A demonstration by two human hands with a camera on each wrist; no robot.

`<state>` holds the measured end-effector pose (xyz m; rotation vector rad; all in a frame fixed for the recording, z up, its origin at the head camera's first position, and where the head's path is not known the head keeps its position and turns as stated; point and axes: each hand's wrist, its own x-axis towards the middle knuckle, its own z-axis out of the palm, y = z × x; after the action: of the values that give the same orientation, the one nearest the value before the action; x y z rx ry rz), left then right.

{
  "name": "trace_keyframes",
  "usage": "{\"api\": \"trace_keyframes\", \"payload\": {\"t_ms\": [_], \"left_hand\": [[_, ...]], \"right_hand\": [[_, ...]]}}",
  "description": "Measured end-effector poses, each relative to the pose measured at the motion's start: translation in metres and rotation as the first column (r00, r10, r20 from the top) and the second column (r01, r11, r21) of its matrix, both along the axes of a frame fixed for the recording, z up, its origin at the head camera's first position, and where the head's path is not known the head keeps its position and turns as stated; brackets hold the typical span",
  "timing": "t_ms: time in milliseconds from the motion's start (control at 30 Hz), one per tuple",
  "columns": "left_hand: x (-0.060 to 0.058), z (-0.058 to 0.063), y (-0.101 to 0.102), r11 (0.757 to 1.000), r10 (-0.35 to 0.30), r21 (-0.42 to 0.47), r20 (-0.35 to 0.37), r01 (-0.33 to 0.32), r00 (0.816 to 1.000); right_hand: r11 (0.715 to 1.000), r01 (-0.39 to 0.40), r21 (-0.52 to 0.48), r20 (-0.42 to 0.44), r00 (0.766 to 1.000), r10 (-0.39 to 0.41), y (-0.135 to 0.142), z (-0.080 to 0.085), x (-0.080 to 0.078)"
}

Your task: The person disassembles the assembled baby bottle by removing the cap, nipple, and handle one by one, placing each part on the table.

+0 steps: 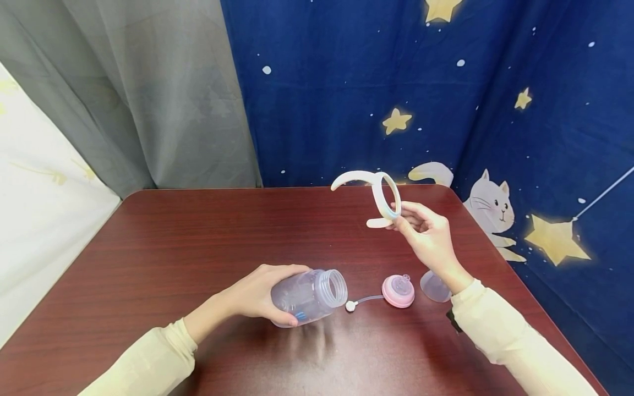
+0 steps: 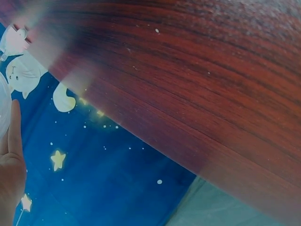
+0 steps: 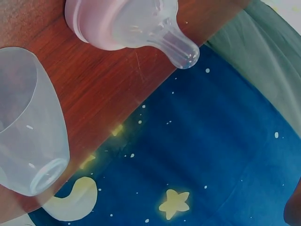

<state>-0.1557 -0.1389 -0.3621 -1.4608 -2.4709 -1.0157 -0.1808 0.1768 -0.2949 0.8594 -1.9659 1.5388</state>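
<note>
My left hand [image 1: 264, 291] grips a clear baby bottle [image 1: 302, 300] around its body, tilted so that its open threaded neck points right. In the left wrist view only part of the left hand [image 2: 11, 165] shows, at the left edge, beside a sliver of the bottle [image 2: 3, 106]. My right hand [image 1: 428, 236] pinches a white ring with two curved handles [image 1: 378, 198] at the ring's lower edge, raised over the far right of the table. A pink collar with a clear nipple [image 1: 398, 291] stands on the table between the hands.
A thin tube with a white weighted end [image 1: 350, 306] runs left from the pink collar. The clear cap [image 3: 33, 127] stands right of it, partly behind the right wrist. Beyond the dark wooden table [image 1: 223, 231] hangs a blue star curtain [image 1: 346, 82].
</note>
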Motion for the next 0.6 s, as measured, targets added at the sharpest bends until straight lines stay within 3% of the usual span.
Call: {"api": "trace_keyframes", "payload": {"t_ms": [400, 533, 600], "left_hand": [[0.0, -0.001, 0.0, 1.0, -0.005, 0.013, -0.006, 0.005, 1.0], [0.0, -0.001, 0.0, 1.0, -0.002, 0.011, -0.01, 0.002, 1.0], [0.0, -0.001, 0.0, 1.0, -0.002, 0.01, -0.007, 0.003, 1.0]], "right_hand": [[1.0, 0.019, 0.001, 0.024, 1.0, -0.019, -0.004, -0.009, -0.02], [1.0, 0.009, -0.018, 0.036, 0.999, -0.008, -0.003, -0.025, -0.035], [0.996, -0.047, -0.07, 0.032, 0.998, 0.049, 0.006, -0.052, -0.059]]}}
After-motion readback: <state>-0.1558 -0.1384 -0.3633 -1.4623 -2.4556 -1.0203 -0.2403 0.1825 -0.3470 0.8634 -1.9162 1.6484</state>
